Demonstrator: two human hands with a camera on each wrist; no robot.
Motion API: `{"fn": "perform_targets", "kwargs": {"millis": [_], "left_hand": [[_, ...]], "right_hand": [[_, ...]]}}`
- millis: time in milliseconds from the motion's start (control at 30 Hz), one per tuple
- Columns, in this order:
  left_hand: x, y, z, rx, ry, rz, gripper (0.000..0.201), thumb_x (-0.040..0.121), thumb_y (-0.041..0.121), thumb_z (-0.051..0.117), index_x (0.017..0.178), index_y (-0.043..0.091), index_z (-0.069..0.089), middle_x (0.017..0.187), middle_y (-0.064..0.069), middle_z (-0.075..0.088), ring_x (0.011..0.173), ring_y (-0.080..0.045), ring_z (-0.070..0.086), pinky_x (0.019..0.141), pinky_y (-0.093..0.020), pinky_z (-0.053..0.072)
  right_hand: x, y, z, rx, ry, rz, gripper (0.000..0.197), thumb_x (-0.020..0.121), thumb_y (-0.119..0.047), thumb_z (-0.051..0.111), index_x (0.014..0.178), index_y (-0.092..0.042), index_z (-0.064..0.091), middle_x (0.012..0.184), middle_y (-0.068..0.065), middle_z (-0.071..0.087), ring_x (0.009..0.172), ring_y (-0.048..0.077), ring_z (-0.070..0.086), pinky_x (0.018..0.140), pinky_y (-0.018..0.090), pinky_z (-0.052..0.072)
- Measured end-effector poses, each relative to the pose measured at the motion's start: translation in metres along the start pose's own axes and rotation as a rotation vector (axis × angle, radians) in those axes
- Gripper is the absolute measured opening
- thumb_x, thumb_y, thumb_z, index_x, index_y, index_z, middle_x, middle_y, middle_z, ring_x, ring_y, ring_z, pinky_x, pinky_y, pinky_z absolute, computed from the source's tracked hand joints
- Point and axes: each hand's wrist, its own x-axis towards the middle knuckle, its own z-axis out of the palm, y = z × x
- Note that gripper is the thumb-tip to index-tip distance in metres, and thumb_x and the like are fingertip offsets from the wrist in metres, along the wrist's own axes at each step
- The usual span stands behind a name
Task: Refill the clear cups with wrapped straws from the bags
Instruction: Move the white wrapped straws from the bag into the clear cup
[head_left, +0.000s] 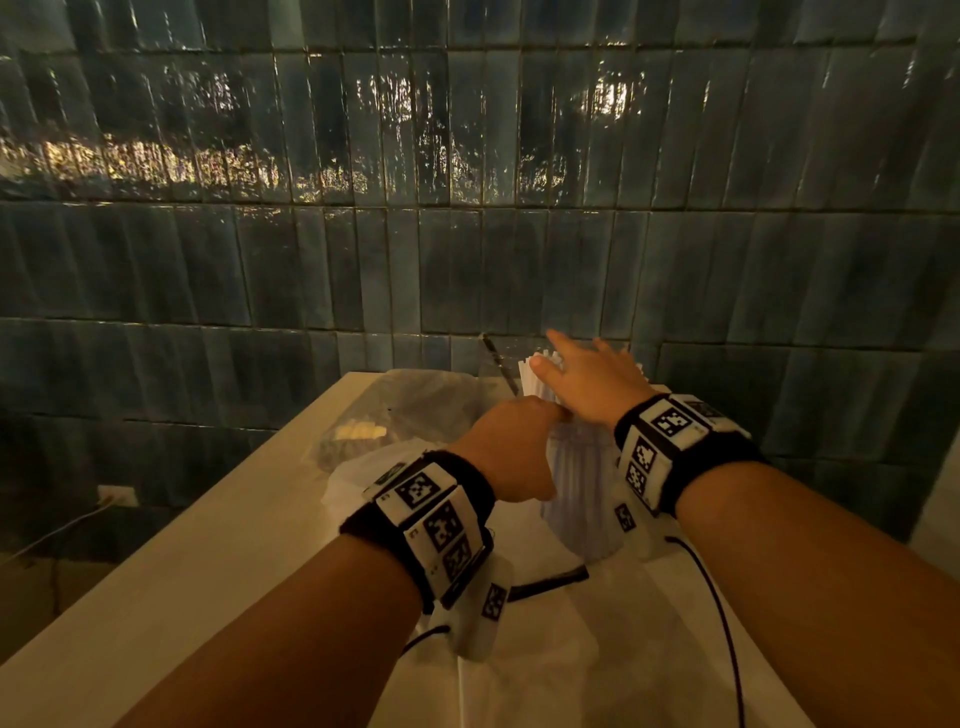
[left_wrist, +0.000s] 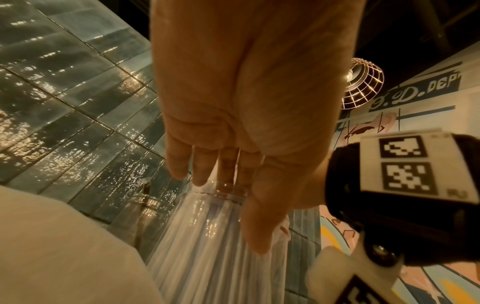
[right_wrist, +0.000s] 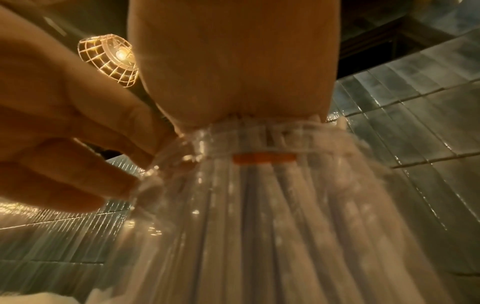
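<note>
A clear cup (head_left: 576, 499) packed with white wrapped straws (head_left: 540, 379) stands on the pale table (head_left: 208, 545) near the tiled wall. My left hand (head_left: 511, 447) grips the cup just under its rim, thumb on one side and fingers on the other, as the left wrist view shows on the cup (left_wrist: 215, 257). My right hand (head_left: 587, 379) lies flat on the straw tops with its fingers straight. In the right wrist view its palm (right_wrist: 233, 82) covers the straws (right_wrist: 259, 226) and the left fingers (right_wrist: 78, 164) touch the rim.
A crumpled clear bag (head_left: 415, 405) with a few straws (head_left: 358, 431) inside lies left of the cup. White wrapping (head_left: 545, 649) covers the table in front. A thin dark stick (head_left: 498, 364) leans by the wall. Another clear vessel (left_wrist: 140, 216) stands behind the cup.
</note>
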Motion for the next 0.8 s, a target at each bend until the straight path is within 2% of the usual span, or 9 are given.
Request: {"fn": "perform_targets", "kwargs": {"millis": [100,200,367,467,533,600,667,733,800], "left_hand": [[-0.001,0.000,0.000,-0.007,0.000,0.005,0.075,0.070,0.026,0.079,0.137,0.022,0.045,0.133,-0.005,0.050,0.119,-0.022,0.048,0.091,-0.028,0.038],[-0.004,0.001,0.000,-0.016,-0.005,0.000,0.078,0.071,0.027,0.078,0.140,0.023,0.041,0.136,-0.004,0.047,0.122,-0.022,0.046,0.094,-0.030,0.038],[-0.009,0.000,-0.004,-0.081,-0.085,-0.015,0.086,0.074,0.026,0.077,0.145,0.023,0.031,0.141,-0.004,0.045,0.123,-0.022,0.047,0.097,-0.031,0.040],[-0.018,-0.002,-0.012,-0.169,-0.171,-0.012,0.100,0.075,0.027,0.076,0.151,0.030,0.011,0.155,-0.004,0.025,0.132,-0.022,0.037,0.102,-0.031,0.035],[-0.027,-0.005,-0.019,-0.173,-0.168,-0.001,0.100,0.076,0.028,0.075,0.149,0.036,0.008,0.160,0.001,0.003,0.141,-0.020,0.021,0.110,-0.033,0.025],[-0.036,-0.010,-0.025,-0.136,-0.143,-0.017,0.090,0.077,0.031,0.074,0.148,0.034,0.018,0.159,0.005,0.002,0.143,-0.018,0.015,0.108,-0.028,0.020],[-0.047,-0.017,-0.031,-0.109,-0.135,-0.033,0.076,0.077,0.032,0.074,0.142,0.032,0.034,0.154,0.006,0.022,0.136,-0.015,0.030,0.100,-0.021,0.025],[-0.060,-0.023,-0.035,-0.068,-0.140,-0.034,0.057,0.078,0.034,0.074,0.129,0.032,0.049,0.139,0.010,0.042,0.122,-0.009,0.042,0.091,-0.019,0.029],[-0.074,-0.028,-0.037,0.011,-0.139,-0.046,0.034,0.078,0.038,0.072,0.109,0.039,0.058,0.133,0.013,0.045,0.120,-0.009,0.042,0.088,-0.020,0.027]], "right_hand": [[-0.001,0.003,-0.002,0.019,0.001,-0.108,0.048,0.100,-0.049,0.021,0.142,-0.032,0.035,0.148,0.003,0.040,0.133,0.030,0.037,0.108,0.044,0.027],[-0.004,0.005,-0.001,0.060,0.064,-0.120,0.041,0.102,-0.037,0.023,0.134,-0.031,0.048,0.139,0.002,0.052,0.124,0.026,0.049,0.100,0.038,0.036],[-0.007,0.002,0.004,-0.044,0.188,-0.161,0.040,0.102,-0.037,0.024,0.126,-0.030,0.055,0.120,0.005,0.062,0.106,0.024,0.059,0.088,0.039,0.047],[-0.010,0.001,0.001,0.010,0.207,-0.160,0.038,0.099,-0.043,0.029,0.127,-0.027,0.050,0.121,0.007,0.057,0.103,0.025,0.058,0.087,0.042,0.048],[-0.015,0.000,-0.004,0.016,0.195,-0.134,0.049,0.095,-0.057,0.028,0.132,-0.029,0.043,0.128,0.006,0.055,0.113,0.025,0.055,0.102,0.051,0.035],[-0.025,-0.003,-0.010,-0.063,0.195,-0.122,0.070,0.084,-0.075,0.015,0.132,-0.032,0.042,0.128,0.001,0.058,0.123,0.023,0.050,0.110,0.060,0.007],[-0.040,-0.010,-0.017,-0.098,0.231,-0.164,0.083,0.075,-0.082,0.009,0.132,-0.033,0.044,0.131,0.000,0.058,0.131,0.024,0.043,0.110,0.061,-0.003],[-0.056,-0.020,-0.022,-0.073,0.257,-0.258,0.067,0.082,-0.073,0.029,0.131,-0.031,0.047,0.133,-0.001,0.055,0.133,0.025,0.039,0.111,0.058,0.004],[-0.073,-0.033,-0.023,0.027,0.261,-0.374,0.045,0.086,-0.051,0.050,0.123,-0.026,0.054,0.124,-0.001,0.059,0.120,0.022,0.049,0.106,0.047,0.028]]}}
